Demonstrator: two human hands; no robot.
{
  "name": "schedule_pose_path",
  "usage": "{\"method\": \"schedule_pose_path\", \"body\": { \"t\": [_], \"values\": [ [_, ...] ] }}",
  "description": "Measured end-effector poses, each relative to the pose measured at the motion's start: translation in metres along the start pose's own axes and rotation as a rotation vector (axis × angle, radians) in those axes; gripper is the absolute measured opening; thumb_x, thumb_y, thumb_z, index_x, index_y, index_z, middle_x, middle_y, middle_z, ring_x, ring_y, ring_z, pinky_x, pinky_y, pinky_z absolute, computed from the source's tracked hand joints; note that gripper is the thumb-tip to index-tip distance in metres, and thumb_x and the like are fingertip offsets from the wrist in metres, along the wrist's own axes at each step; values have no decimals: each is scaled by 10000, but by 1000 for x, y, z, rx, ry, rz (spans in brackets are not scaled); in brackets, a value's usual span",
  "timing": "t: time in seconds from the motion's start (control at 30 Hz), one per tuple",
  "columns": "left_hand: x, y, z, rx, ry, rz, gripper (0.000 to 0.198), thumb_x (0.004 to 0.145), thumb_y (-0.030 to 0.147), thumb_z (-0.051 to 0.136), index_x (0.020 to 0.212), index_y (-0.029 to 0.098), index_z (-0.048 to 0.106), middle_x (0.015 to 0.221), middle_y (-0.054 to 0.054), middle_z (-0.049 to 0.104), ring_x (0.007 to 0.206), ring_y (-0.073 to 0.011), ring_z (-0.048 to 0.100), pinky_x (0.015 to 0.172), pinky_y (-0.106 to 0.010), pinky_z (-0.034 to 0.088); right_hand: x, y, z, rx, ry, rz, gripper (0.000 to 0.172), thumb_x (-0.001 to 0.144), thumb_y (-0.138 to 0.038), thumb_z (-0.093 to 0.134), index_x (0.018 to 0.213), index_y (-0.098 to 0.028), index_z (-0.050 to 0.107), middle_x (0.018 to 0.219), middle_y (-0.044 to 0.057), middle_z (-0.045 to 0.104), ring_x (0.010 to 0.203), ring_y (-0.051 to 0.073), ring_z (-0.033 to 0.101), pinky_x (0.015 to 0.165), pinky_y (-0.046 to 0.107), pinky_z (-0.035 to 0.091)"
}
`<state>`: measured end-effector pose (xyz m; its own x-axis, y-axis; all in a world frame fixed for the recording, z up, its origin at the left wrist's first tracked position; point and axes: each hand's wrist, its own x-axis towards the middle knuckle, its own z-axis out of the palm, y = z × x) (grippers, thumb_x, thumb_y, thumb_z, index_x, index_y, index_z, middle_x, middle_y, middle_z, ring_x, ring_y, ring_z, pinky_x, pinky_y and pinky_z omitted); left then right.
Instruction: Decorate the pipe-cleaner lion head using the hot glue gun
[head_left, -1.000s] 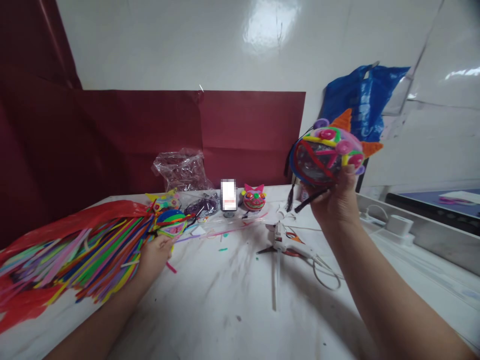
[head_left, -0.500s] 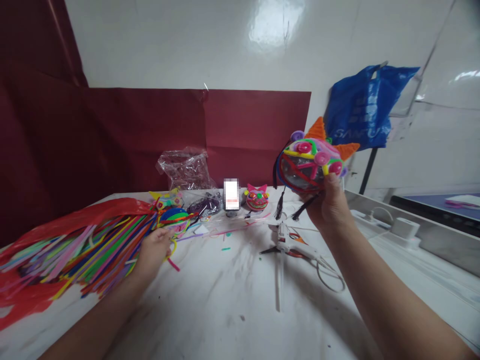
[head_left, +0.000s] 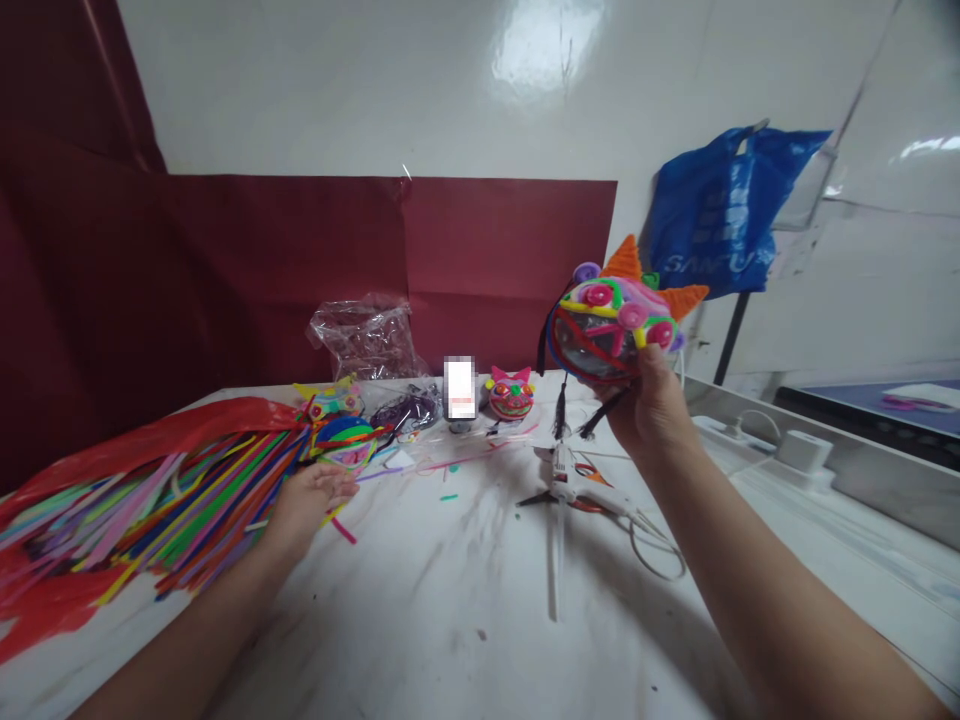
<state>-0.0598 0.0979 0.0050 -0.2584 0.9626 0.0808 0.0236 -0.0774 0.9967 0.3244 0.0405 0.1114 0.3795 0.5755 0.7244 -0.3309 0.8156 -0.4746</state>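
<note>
My right hand (head_left: 660,400) grips a colourful pipe-cleaner animal head (head_left: 619,320) with orange pointed ears, pink button eyes and a clear mouth crossed by red strips. It is raised above the table, and black tassels (head_left: 560,410) hang from it. At the left, my left hand (head_left: 309,500) lies low, fingers loosely extended, just in front of a blue and green pipe-cleaner piece (head_left: 345,440); whether they touch is unclear. Beside that hand is a red plastic bag (head_left: 187,415) spilling many coloured pipe cleaners (head_left: 195,510).
A hot glue gun (head_left: 574,475) stands on the table near orange-handled pliers (head_left: 589,505). Farther back are a small pink-eared head (head_left: 511,395), a yellow-eared one (head_left: 334,400), clear plastic wrapping (head_left: 364,335) and an upright phone (head_left: 460,390). A power strip (head_left: 735,440) lies right.
My left hand has drawn slightly down from the blue and green piece, its fingers loosening. My right hand still holds the animal head up, and the whole view has shifted a little.
</note>
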Motion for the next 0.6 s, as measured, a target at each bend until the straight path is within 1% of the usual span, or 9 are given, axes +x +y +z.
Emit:
{"method": "schedule_pose_path", "body": {
  "t": [0.1, 0.2, 0.3, 0.43, 0.5, 0.6],
  "values": [
    [-1, 4, -1, 26, 10, 26, 99, 645, 188, 676, 667, 156, 585, 623, -46, 693, 550, -164, 671, 601, -291, 562, 2, 1, -3, -17, -1, -14, 409, 707, -486, 774, 1026, -264, 644, 1048, 26, 751, 1118, 267, 674, 874, 437, 601],
    [-1, 8, -3, 81, 21, 71, 170, 666, 269, 697, 676, 168, 561, 571, -22, 673, 493, -156, 634, 566, -292, 543, 3, 2, -4, -12, -4, -31, 412, 715, -494, 766, 1025, -250, 645, 1047, 40, 750, 1123, 272, 671, 879, 441, 599],
    [-1, 10, -8, 144, 51, 107, 237, 669, 348, 710, 659, 172, 551, 526, -4, 647, 448, -140, 580, 506, -262, 485, 3, 3, -5, -16, -14, -38, 409, 725, -492, 761, 1034, -253, 641, 1053, 41, 750, 1118, 273, 675, 882, 441, 599],
    [4, 12, -18, 198, 126, 149, 308, 664, 426, 720, 606, 168, 561, 461, 25, 576, 429, -115, 502, 461, -226, 394, 4, 6, -9, -36, -28, -44, 386, 758, -491, 731, 1049, -253, 642, 1051, 47, 750, 1123, 273, 673, 867, 428, 603],
    [9, 14, -24, 194, 160, 182, 289, 689, 418, 690, 608, 168, 572, 467, 37, 556, 445, -111, 493, 479, -224, 395, 5, 8, -12, -39, -12, -34, 385, 760, -493, 726, 1048, -250, 647, 1044, 43, 751, 1100, 265, 685, 854, 416, 610],
    [18, 20, -35, 165, 221, 230, 199, 734, 353, 616, 683, 161, 605, 550, 30, 600, 495, -119, 535, 531, -234, 434, 7, 11, -17, -33, 31, -13, 380, 747, -487, 736, 1037, -254, 659, 1053, 22, 749, 1041, 240, 709, 832, 383, 621]
  ]
}}
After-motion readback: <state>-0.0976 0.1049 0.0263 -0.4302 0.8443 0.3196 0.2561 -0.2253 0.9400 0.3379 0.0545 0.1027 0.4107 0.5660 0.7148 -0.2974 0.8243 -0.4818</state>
